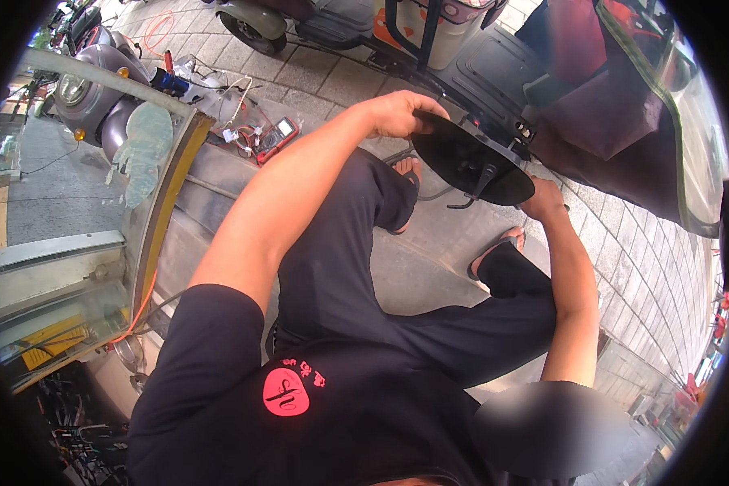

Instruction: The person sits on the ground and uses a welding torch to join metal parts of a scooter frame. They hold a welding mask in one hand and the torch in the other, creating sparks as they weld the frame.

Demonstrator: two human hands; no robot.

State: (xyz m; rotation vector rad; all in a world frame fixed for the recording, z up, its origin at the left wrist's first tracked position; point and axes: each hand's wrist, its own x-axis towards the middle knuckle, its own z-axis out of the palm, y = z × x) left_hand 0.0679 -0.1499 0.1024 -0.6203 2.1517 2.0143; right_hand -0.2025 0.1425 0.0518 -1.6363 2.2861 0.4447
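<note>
Out in front of my knees, a glossy black oval panel (459,158) is tilted between my two hands. A short black stem stands out from its face, and a small hooked black piece shows at its lower edge. My left hand (401,113) is closed on the panel's upper left rim, fingers curled over the edge. At the opposite rim, lower right, my right hand (545,198) grips it, with its fingertips partly hidden. Just beyond the panel is the dark footboard (494,73) of a parked vehicle.
A red-edged multimeter (279,136) lies left of my left forearm, beside loose wires (239,134). A glass case (150,186) with a yellow-edged frame stands at the left, a grey scooter (97,89) behind it. Dark fabric (616,138) hangs at the right above paving (640,259).
</note>
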